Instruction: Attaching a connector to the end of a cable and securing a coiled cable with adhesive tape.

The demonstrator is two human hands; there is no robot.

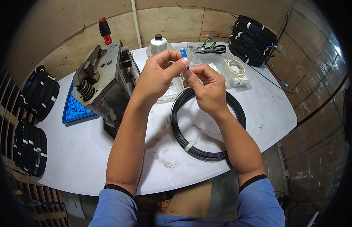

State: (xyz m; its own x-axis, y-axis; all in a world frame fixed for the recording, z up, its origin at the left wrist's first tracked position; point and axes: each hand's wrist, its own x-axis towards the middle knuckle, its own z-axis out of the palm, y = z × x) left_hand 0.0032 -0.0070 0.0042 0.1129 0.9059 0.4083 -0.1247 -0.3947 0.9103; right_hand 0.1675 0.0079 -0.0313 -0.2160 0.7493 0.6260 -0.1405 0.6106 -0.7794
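Above the far middle of the table, my left hand [158, 73] pinches a small blue cable connector [184, 53] between thumb and fingers, its top end sticking up. My right hand [210, 90] is closed just beneath it, thumb and forefinger meeting at the connector's lower end. Fingers hide most of that lower part, and I cannot make out a cable joining it. Below my right hand, a coil of black cable [179, 135] lies flat on the white table [161, 132], bound with a white band.
At left stands a metal press [108, 70] beside a blue tray [75, 122] of small blue parts. Farther back are a white bottle [158, 45], pliers [209, 45], scissors [215, 49] and a tape roll [235, 69]. Black cable coils are stacked right [251, 39] and left [31, 147].
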